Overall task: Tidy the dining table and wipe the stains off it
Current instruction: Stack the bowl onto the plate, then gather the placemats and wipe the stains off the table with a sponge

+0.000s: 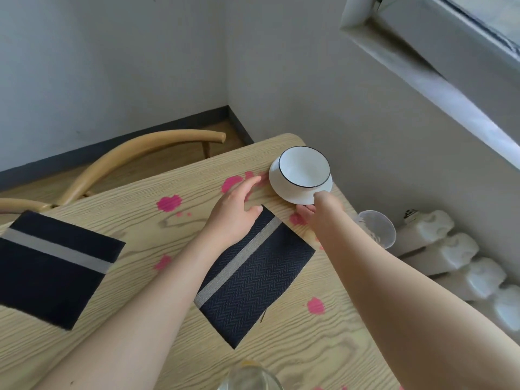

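A white bowl with a dark rim (305, 166) sits on a white plate (284, 190) at the table's far right corner. My right hand (316, 206) pinches the plate's near edge, thumb on top and fingers under it. My left hand (239, 206) lies flat with spread fingers on the wooden table (309, 347), its thumb touching the far corner of a dark placemat with a grey stripe (253, 280). A second such placemat (50, 266) lies at the left. Pink stains (168, 203) dot the table; one stain (315, 305) is to the right of the middle placemat.
A clear glass (375, 229) stands at the table's right edge behind my right forearm. Another clear glass (250, 375) is at the bottom edge. A wooden chair (135, 153) stands beyond the table. White plastic jugs (450, 254) line the wall at the right.
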